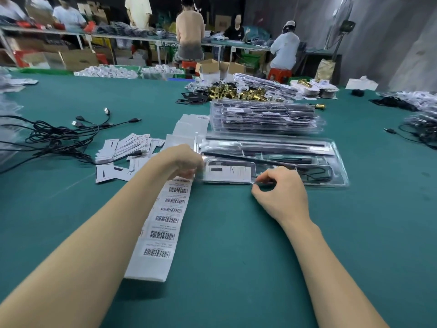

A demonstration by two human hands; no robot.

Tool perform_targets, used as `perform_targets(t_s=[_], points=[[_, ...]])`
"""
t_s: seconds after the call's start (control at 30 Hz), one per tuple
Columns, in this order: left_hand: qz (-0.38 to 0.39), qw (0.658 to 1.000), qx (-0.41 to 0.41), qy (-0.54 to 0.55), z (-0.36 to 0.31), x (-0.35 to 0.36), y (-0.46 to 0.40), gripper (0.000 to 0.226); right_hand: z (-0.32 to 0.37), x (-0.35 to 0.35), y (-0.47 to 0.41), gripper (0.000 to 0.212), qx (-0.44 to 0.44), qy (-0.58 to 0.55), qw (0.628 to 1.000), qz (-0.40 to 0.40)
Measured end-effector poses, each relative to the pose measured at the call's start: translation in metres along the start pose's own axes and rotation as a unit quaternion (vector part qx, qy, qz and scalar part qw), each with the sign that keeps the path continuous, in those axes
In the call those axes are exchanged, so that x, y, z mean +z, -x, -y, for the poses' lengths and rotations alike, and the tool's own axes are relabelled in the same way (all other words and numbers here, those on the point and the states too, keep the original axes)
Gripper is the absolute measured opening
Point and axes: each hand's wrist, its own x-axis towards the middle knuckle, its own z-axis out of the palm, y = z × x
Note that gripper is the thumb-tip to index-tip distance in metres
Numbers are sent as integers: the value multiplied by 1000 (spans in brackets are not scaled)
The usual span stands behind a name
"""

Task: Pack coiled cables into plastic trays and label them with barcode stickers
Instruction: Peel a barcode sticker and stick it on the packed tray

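Note:
A clear plastic tray lies in front of me on the green table, holding black parts, a coiled black cable and a white card. My right hand pinches the tray's near edge between thumb and fingertips. My left hand has its fingers curled at the tray's left corner, over the top of a long strip of barcode stickers; what it grips is blurred. The strip runs from there toward me.
A stack of filled clear trays stands behind the open one. Loose black cables and white cards lie to the left. Brass fittings and more packs sit farther back. Other people work at benches behind.

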Motion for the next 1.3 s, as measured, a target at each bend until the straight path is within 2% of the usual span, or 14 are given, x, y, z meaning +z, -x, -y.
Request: perform_targets(t_s=[0.27,0.67,0.73,0.83,0.9,1.0,1.1,1.2,1.3], points=[[-92,990,67,89,26,13,2,21,1,3,3,3,6,11,1000,-6],[-158,983,60,70,23,21,1,20,1,6,3,15,23,-5,1000,-2],[-146,985,60,76,24,19,2,20,1,5,2,16,28,-31,999,-11],[-108,987,66,98,28,9,4,21,-2,0,-2,10,60,-84,990,-92],[-101,986,77,109,31,-2,6,18,-4,-3,-3,14,76,-82,987,-116],[-88,971,86,204,38,-14,12,12,-1,-1,-2,33,18,-7,997,-73],[-21,922,52,384,51,-18,20,21,9,3,-2,45,-46,95,994,-31],[1,911,18,411,62,-24,23,40,18,6,-2,39,-72,120,990,-27],[6,914,4,405,62,-26,26,45,26,9,0,30,-90,122,988,-40]])
